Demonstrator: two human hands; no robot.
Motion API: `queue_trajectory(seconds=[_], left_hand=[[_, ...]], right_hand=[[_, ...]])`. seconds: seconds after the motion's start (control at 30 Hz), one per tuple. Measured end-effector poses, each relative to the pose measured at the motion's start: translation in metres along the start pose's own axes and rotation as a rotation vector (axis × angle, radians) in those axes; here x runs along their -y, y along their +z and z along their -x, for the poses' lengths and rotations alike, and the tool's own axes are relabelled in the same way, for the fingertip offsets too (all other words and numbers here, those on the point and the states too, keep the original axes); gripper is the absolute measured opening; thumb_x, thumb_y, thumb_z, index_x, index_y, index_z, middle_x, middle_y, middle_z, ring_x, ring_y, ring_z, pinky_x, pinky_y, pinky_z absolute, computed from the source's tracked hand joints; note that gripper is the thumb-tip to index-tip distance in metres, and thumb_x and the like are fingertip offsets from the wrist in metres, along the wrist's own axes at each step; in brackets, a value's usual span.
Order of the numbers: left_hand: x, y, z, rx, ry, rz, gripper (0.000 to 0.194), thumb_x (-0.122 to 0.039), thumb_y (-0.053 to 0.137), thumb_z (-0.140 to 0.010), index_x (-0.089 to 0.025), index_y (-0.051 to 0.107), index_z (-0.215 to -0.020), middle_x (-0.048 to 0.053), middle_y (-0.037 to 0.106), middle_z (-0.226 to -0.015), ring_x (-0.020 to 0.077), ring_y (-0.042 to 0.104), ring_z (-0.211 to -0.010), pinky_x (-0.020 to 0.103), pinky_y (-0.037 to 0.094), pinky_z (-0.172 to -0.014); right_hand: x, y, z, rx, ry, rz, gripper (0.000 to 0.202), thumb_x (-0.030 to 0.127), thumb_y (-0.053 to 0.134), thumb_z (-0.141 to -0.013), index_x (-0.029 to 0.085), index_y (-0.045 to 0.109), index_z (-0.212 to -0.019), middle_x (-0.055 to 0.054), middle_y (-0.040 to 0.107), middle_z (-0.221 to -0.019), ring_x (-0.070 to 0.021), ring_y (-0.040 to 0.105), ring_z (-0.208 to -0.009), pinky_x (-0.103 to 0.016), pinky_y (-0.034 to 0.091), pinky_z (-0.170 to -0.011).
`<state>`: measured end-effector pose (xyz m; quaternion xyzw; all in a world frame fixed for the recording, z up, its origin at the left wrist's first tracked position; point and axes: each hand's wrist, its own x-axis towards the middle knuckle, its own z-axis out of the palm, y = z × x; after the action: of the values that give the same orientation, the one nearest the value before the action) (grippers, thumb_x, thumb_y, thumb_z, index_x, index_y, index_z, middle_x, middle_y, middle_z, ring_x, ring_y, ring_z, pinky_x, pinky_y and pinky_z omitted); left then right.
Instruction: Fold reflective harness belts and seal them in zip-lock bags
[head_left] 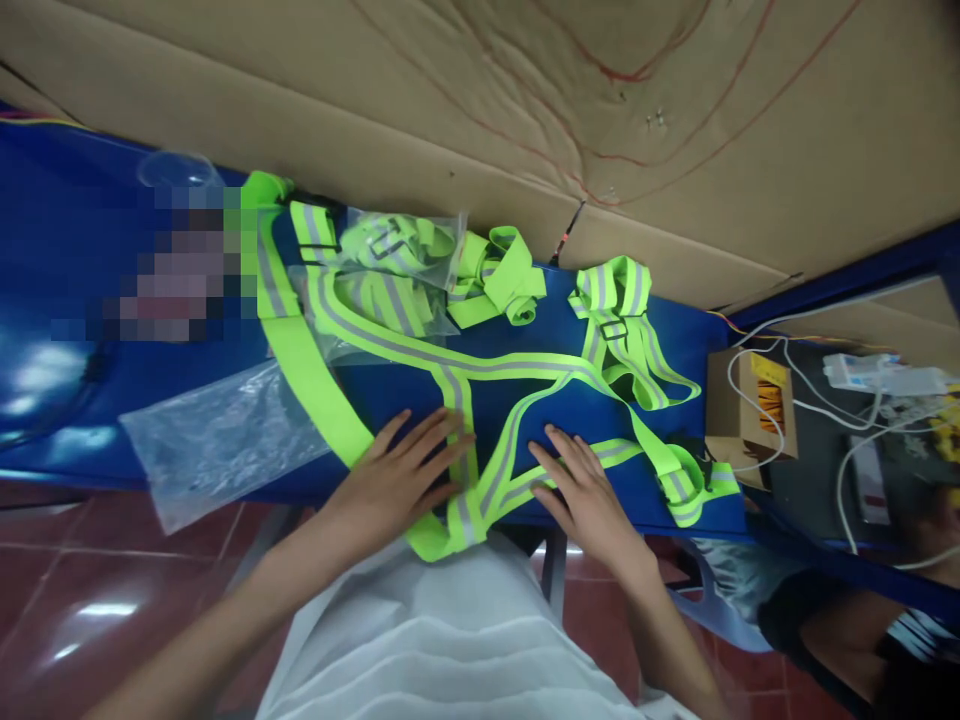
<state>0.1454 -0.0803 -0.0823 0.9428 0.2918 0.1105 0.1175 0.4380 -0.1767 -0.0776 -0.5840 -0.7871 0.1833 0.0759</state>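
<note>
A neon yellow-green strap harness [517, 367] with grey reflective stripes lies spread over the blue table [517, 410]. My left hand [405, 475] rests with spread fingers on its wide band and a vertical strap. To the right, my right hand [581, 485] lies flat with fingers apart, touching a lower strap near the table's front edge. A black buckle sits on the strap at the upper left. Near the harness's right end, its strap is looped and folded [681, 487].
Behind the harness lie bagged straps [401, 240], a loose strap bundle [499, 280] and another bundle with a buckle [615, 300]. An empty-looking clear bag [225, 435] overhangs the front left edge. A cardboard box [750, 405] and white cables are at right, beside a seated person.
</note>
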Motion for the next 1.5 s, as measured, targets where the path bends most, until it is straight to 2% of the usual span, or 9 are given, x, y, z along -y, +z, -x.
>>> queue_trajectory(seconds=[0.13, 0.27, 0.47, 0.7, 0.9, 1.07, 1.23, 1.4, 1.5], left_hand=[[0.026, 0.004, 0.003, -0.053, -0.128, -0.109, 0.046, -0.034, 0.053, -0.106, -0.020, 0.054, -0.149, 0.017, 0.052, -0.155, 0.0376, 0.040, -0.151, 0.063, 0.022, -0.125], [0.033, 0.005, -0.006, -0.105, -0.186, -0.109, 0.047, -0.035, 0.049, -0.107, -0.017, 0.054, -0.150, 0.019, 0.055, -0.151, 0.0383, 0.042, -0.150, 0.063, 0.030, -0.122], [0.024, 0.003, -0.015, -0.223, -0.113, -0.037, 0.034, -0.019, 0.048, -0.104, -0.018, 0.066, -0.133, 0.016, 0.060, -0.145, 0.0337, 0.056, -0.136, 0.055, 0.044, -0.113], [0.022, -0.007, 0.016, -0.318, -0.009, 0.132, 0.031, -0.018, 0.049, -0.104, -0.016, 0.063, -0.131, 0.016, 0.061, -0.135, 0.0285, 0.061, -0.117, 0.047, 0.051, -0.102], [0.035, -0.014, 0.039, -0.249, 0.071, 0.224, 0.023, -0.021, 0.050, -0.105, -0.016, 0.065, -0.121, 0.012, 0.065, -0.124, 0.0266, 0.061, -0.116, 0.048, 0.045, -0.107], [0.018, -0.005, 0.039, -0.137, 0.215, 0.227, 0.051, -0.057, 0.072, -0.090, -0.016, 0.067, -0.120, 0.014, 0.068, -0.123, 0.0334, 0.062, -0.116, 0.063, 0.030, -0.116], [0.003, 0.006, 0.024, -0.156, 0.233, 0.252, 0.014, -0.025, 0.059, -0.102, -0.019, 0.069, -0.109, 0.010, 0.073, -0.111, 0.0260, 0.066, -0.101, 0.049, 0.043, -0.102], [-0.006, -0.001, 0.011, -0.115, 0.053, 0.512, 0.019, -0.023, 0.050, -0.104, -0.019, 0.068, -0.105, 0.009, 0.074, -0.102, 0.0232, 0.070, -0.093, 0.036, 0.055, -0.083], [-0.009, -0.011, 0.006, 0.081, -0.050, 0.641, 0.024, -0.030, 0.047, -0.106, -0.022, 0.070, -0.107, 0.008, 0.075, -0.101, 0.0223, 0.072, -0.091, 0.033, 0.059, -0.081]], right_hand=[[-0.013, -0.008, 0.012, 0.071, 0.101, -0.008, 0.063, 0.041, 0.048, -0.108, 0.033, 0.024, -0.166, -0.006, 0.006, -0.176, -0.0292, 0.012, -0.162, -0.060, 0.022, -0.130], [-0.018, -0.009, 0.030, -0.053, 0.278, -0.034, 0.065, 0.039, 0.047, -0.108, 0.034, 0.019, -0.167, -0.005, 0.001, -0.176, -0.0314, 0.009, -0.162, -0.063, 0.018, -0.130], [0.037, 0.018, 0.024, -0.446, 0.297, 0.012, 0.050, 0.021, 0.038, -0.108, 0.032, 0.042, -0.157, -0.008, 0.037, -0.166, -0.0285, 0.031, -0.157, -0.064, 0.027, -0.128], [0.082, 0.061, 0.014, -0.317, 0.287, -0.009, 0.058, 0.045, 0.051, -0.106, 0.023, 0.038, -0.157, -0.019, 0.042, -0.162, -0.0370, 0.035, -0.154, -0.071, 0.023, -0.125], [0.093, 0.054, 0.014, -0.224, 0.264, -0.004, 0.068, 0.064, 0.059, -0.096, 0.028, 0.047, -0.153, -0.016, 0.035, -0.167, -0.0403, 0.028, -0.157, -0.068, 0.023, -0.123], [0.113, 0.054, -0.002, -0.363, 0.361, -0.075, 0.036, 0.054, 0.050, -0.104, 0.027, 0.072, -0.116, -0.009, 0.065, -0.142, -0.0308, 0.048, -0.144, -0.058, 0.022, -0.122], [0.107, 0.048, -0.010, -0.442, 0.338, -0.110, 0.041, 0.057, 0.047, -0.105, 0.024, 0.070, -0.117, -0.009, 0.071, -0.126, -0.0254, 0.057, -0.132, -0.054, 0.015, -0.124], [0.085, 0.027, -0.013, -0.373, 0.165, -0.138, 0.068, 0.071, 0.053, -0.095, 0.026, 0.053, -0.146, -0.014, 0.062, -0.144, -0.0303, 0.051, -0.141, -0.058, 0.007, -0.126], [0.065, 0.017, -0.020, -0.362, 0.040, -0.141, 0.039, 0.054, 0.056, -0.103, 0.026, 0.065, -0.129, -0.010, 0.070, -0.131, -0.0267, 0.059, -0.129, -0.055, 0.019, -0.122]])
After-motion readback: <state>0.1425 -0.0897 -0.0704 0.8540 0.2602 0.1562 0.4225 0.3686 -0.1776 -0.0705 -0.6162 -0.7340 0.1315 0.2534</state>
